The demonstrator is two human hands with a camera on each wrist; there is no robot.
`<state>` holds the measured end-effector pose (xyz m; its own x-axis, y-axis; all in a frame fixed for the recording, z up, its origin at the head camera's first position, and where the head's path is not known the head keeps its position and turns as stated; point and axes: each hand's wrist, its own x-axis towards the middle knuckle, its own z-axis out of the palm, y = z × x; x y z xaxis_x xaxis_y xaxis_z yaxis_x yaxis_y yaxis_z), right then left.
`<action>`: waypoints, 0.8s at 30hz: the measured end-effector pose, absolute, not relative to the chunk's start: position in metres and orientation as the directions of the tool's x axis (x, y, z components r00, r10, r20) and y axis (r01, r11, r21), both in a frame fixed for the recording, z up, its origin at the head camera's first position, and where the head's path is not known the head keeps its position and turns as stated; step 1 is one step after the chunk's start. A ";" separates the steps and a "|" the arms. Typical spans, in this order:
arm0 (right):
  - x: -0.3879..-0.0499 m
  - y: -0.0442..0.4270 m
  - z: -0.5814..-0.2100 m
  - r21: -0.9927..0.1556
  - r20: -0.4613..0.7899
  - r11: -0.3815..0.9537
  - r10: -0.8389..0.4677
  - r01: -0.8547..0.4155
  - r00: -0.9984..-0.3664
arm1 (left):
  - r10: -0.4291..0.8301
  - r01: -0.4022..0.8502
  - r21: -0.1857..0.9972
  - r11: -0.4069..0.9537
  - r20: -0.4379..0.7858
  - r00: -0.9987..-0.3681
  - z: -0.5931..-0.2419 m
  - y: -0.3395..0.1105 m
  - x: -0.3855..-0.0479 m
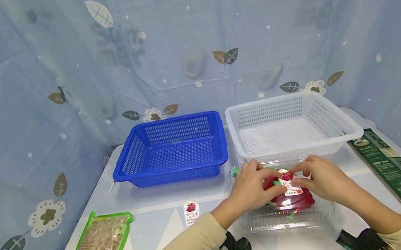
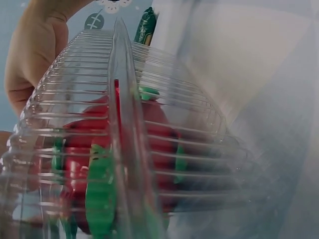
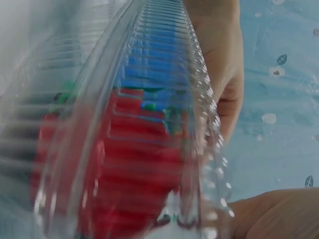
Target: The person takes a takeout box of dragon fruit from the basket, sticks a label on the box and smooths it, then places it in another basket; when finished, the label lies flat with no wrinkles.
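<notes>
Finely ribbed clear plastic clamshell [image 1: 277,222], white label [image 1: 293,191]

wht bskt [image 1: 306,146] blocks rear of clr box [image 1: 283,223]; front side free.

A clear ribbed container [image 3: 94,112] lies left of the fingers of the left hand [image 3: 219,74], with blurred red fruit [image 3: 132,169], green at its tips, inside it, down and left of them. A blue thing [image 3: 152,64] shows through the ribs, up and left of the fingers. Part of the right hand [image 3: 284,214] shows below them, and a leaf-printed light-blue curtain [image 3: 274,134] to their right.
</notes>
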<state>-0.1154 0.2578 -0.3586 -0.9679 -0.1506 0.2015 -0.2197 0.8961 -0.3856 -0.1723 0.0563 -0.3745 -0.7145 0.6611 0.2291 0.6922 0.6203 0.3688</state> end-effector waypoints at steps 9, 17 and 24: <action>-0.110 0.265 -0.359 -0.363 0.249 0.882 -0.218 -0.299 -0.944 | 0.676 0.698 0.343 0.629 0.203 -0.709 -0.374 0.057 -0.173; -0.108 0.271 -0.364 -0.348 0.330 0.817 -0.352 -0.460 -0.876 | 0.674 0.697 0.304 0.649 0.194 -0.713 -0.376 0.058 -0.173; -0.107 0.270 -0.363 -0.394 0.216 0.862 -0.249 -0.318 -0.944 | 0.698 0.736 0.235 0.635 0.234 -0.677 -0.377 0.058 -0.173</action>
<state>-0.1066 0.2699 -0.3629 -0.9440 -0.2494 0.2158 -0.3179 0.8625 -0.3938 -0.1727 0.0581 -0.3774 -0.6769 0.6980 0.2337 0.7359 0.6349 0.2353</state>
